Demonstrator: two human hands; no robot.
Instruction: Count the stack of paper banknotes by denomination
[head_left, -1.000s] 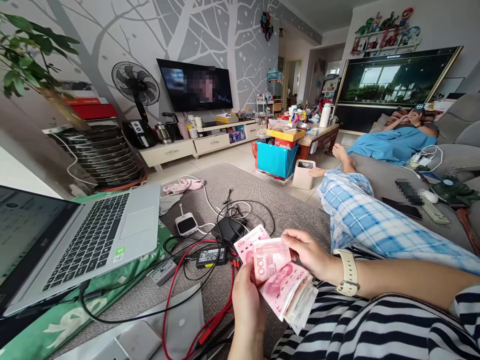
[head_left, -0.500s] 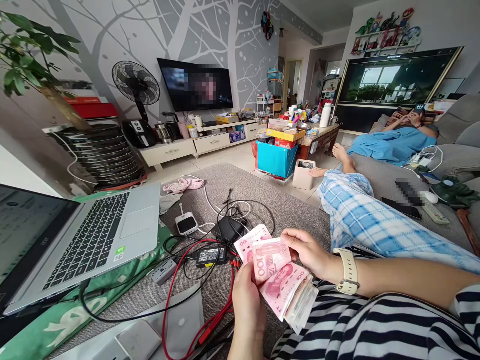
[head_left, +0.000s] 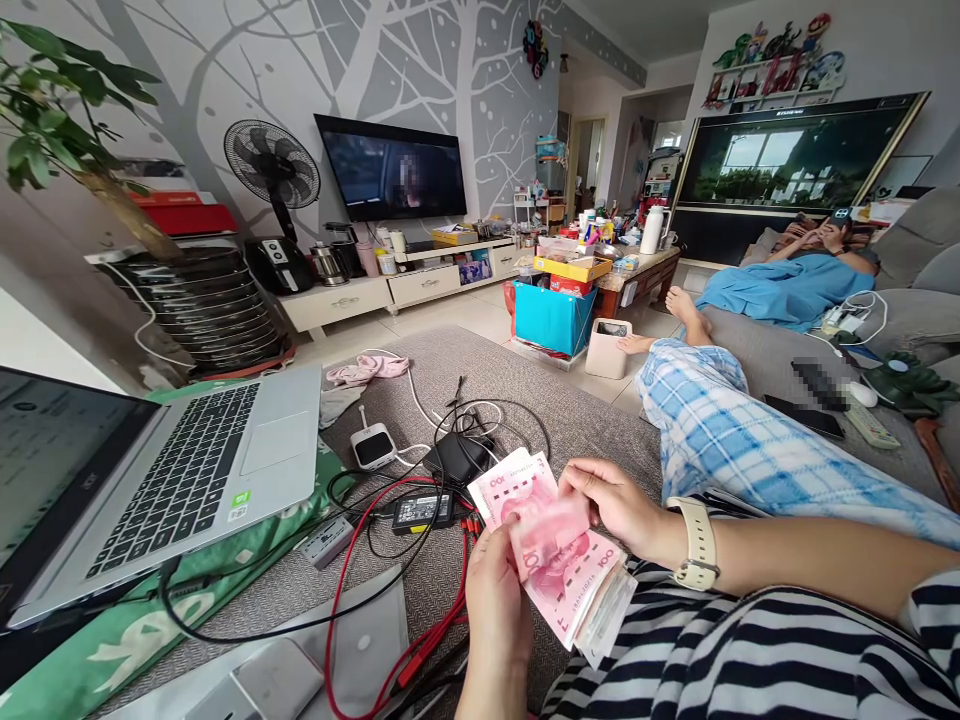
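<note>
A stack of pink 100 banknotes (head_left: 571, 588) lies across my lap side, gripped by my left hand (head_left: 496, 585) with the thumb on top. Paler notes (head_left: 604, 622) show at the stack's lower right end. My right hand (head_left: 615, 505), with a cream watch on the wrist, pinches the edge of one banknote, which is blurred and bent over the middle of the stack. Other pink notes (head_left: 504, 484) stick out beyond my left thumb at the upper left. Part of the stack's underside is hidden by my left fingers.
An open laptop (head_left: 277, 447) rests on a green cloth at the left. Black and red cables tangle around a power adapter (head_left: 422, 513) on the grey woven surface. My legs in a plaid blue cloth (head_left: 720, 415) stretch forward; another person reclines at the far right.
The top banknote, earlier folded up between my hands, has flipped down and now lies blurred across the stack. Both hands have stayed in nearly the same place.
</note>
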